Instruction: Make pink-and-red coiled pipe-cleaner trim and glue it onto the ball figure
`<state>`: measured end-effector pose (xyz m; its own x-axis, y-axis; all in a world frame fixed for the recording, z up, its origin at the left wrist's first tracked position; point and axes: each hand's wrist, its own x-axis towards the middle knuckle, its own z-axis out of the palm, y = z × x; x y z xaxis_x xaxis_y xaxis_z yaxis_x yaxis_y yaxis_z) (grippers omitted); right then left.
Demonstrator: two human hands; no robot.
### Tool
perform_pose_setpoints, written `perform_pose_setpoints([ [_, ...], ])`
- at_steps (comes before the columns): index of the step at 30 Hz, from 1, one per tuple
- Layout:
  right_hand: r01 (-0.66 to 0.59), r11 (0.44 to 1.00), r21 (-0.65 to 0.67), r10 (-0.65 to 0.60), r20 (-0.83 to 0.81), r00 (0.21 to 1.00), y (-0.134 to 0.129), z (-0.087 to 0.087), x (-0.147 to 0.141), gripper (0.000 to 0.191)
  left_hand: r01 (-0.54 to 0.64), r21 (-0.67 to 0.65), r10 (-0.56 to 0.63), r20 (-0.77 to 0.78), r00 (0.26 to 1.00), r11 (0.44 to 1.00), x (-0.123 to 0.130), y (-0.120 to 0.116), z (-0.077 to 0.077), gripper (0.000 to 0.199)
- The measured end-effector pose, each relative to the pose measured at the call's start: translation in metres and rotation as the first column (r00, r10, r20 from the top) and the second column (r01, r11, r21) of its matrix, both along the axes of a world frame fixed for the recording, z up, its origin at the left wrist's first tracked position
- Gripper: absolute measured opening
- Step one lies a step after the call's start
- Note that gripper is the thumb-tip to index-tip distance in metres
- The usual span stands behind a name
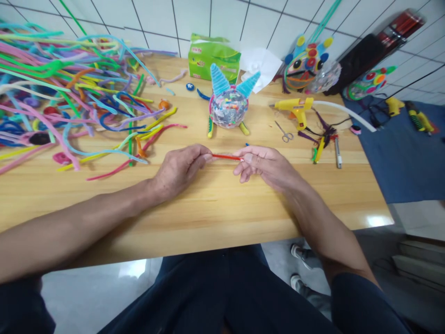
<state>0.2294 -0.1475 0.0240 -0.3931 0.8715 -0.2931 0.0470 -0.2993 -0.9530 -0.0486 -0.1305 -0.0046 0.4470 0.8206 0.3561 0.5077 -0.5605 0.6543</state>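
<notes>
White tiles line the wall (156, 21) at the far side, and below them a pale wooden table (208, 218) spans the scene. Fuzzy coloured craft stems (52, 68) lie in a broad tangle over its left side, while a green packet (200, 60) stands by the wall near the middle. Just nearer than the packet sits a silvery figure (229, 110) with blue ears. Nearer still, the left hand (178, 170) and right hand (271, 166) face each other, a little apart; each pinches with thumb and forefinger, the left's other fingers folded, the right's hanging loosely spread. To the right of the figure lie a yellow glue gun (297, 110) and, nearer, small scissors (287, 137). Slimmest of all is the short red strip (225, 157) held between the two pinches, over the table's middle, one end in each. It looks very light, probably soft and easily bent; holding both tips, as here, should keep it straight
</notes>
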Motion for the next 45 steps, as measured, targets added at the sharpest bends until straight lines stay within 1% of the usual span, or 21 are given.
perform_pose_setpoints([
  [3, -0.032, 0.999, 0.001, 0.032, -0.003, 0.999, -0.002, -0.001, -0.003, 0.048, -0.063, -0.016, 0.063, 0.052, 0.997, 0.998, 0.001, 0.001, 0.003, 0.038],
  [6, -0.038, 0.998, 0.044, 0.036, 0.042, 0.998, 0.0, 0.0, -0.001, 0.046, -0.057, -0.029, 0.06, 0.086, 0.995, 0.998, 0.0, 0.004, 0.001, 0.038],
  [9, 0.019, 0.99, 0.142, -0.035, 0.11, 0.993, 0.004, 0.004, 0.006, 0.039, -0.017, -0.026, 0.018, 0.02, 1.0, 1.0, -0.002, 0.008, -0.003, 0.034],
  [11, 0.031, 0.98, 0.196, -0.06, 0.145, 0.988, 0.007, 0.005, 0.012, 0.037, 0.01, -0.012, -0.011, -0.036, 0.999, 1.0, -0.003, 0.008, -0.004, 0.032],
  [13, 0.004, 0.977, 0.213, -0.042, 0.174, 0.984, 0.009, 0.005, 0.016, 0.034, 0.017, 0.0, -0.016, -0.07, 0.997, 1.0, -0.003, 0.007, -0.004, 0.031],
  [17, -0.072, 0.972, 0.224, 0.016, 0.24, 0.971, 0.01, 0.004, 0.021, 0.026, -0.021, 0.037, 0.024, -0.083, 0.996, 0.999, -0.003, 0.004, -0.004, 0.03],
  [19, -0.104, 0.955, 0.278, 0.004, 0.338, 0.941, 0.011, 0.005, 0.023, 0.023, -0.002, 0.054, 0.007, -0.089, 0.996, 0.999, -0.002, 0.006, -0.004, 0.031],
  [22, -0.184, 0.897, 0.403, -0.08, 0.555, 0.828, 0.012, 0.01, 0.028, 0.022, 0.048, 0.05, -0.043, -0.087, 0.995, 0.998, -0.002, 0.009, -0.003, 0.031],
  [24, -0.254, 0.851, 0.46, -0.123, 0.644, 0.755, 0.011, 0.013, 0.031, 0.021, 0.088, 0.028, -0.085, -0.096, 0.992, 0.996, -0.002, 0.01, -0.001, 0.028],
  [25, -0.286, 0.833, 0.474, -0.127, 0.666, 0.735, 0.011, 0.015, 0.033, 0.021, 0.111, 0.014, -0.109, -0.109, 0.988, 0.994, -0.002, 0.009, 0.0, 0.026],
  [28, -0.35, 0.806, 0.477, -0.099, 0.692, 0.716, 0.011, 0.015, 0.037, 0.019, 0.158, -0.02, -0.159, -0.14, 0.977, 0.987, -0.004, 0.002, 0.003, 0.022],
  [30, -0.371, 0.807, 0.46, -0.072, 0.699, 0.711, 0.012, 0.012, 0.038, 0.017, 0.158, -0.022, -0.159, -0.136, 0.978, 0.987, -0.005, -0.004, 0.003, 0.022],
  [32, -0.374, 0.815, 0.443, -0.057, 0.703, 0.709, 0.013, 0.009, 0.037, 0.016, 0.132, -0.013, -0.133, -0.132, 0.982, 0.991, -0.007, -0.01, 0.0, 0.021],
  [35, -0.363, 0.829, 0.427, -0.052, 0.704, 0.709, 0.013, 0.005, 0.034, 0.016, 0.087, -0.006, -0.088, -0.117, 0.989, 0.996, -0.01, -0.014, -0.006, 0.021],
  [40, -0.32, 0.823, 0.47, -0.11, 0.683, 0.722, 0.011, 0.001, 0.023, 0.013, 0.094, -0.013, -0.095, -0.11, 0.989, 0.995, -0.014, -0.011, -0.016, 0.019],
  [43, -0.304, 0.835, 0.459, -0.091, 0.66, 0.746, 0.01, 0.004, 0.024, 0.014, 0.109, 0.007, -0.107, -0.125, 0.986, 0.994, -0.018, -0.012, -0.016, 0.021],
  [45, -0.262, 0.843, 0.469, -0.126, 0.646, 0.753, 0.012, 0.009, 0.032, 0.017, 0.111, 0.018, -0.108, -0.127, 0.986, 0.994, -0.019, -0.013, -0.016, 0.022],
])
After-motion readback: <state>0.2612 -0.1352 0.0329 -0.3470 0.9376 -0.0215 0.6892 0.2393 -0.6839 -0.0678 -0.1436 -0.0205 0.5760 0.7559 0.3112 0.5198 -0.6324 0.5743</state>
